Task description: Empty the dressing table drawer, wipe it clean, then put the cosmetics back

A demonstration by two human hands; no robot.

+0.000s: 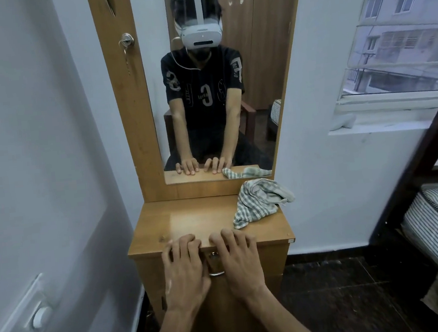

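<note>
- Resting side by side, the left hand (184, 271) and right hand (242, 264) lie with fingers spread on the front edge of the dressing table (164, 224), holding nothing.
- The drawer (272, 257) sits shut beneath them; its metal handle (216, 273) shows between the hands, partly covered.
- A striped cloth (259, 202) lies crumpled at the far right corner, apart from both hands.
- Drawer contents are hidden.

The black shirt (203, 87) reflected in the mirror (255, 55) carries pale mirrored characters. A "3" shows on its sleeve. The rest cannot be read.
</note>
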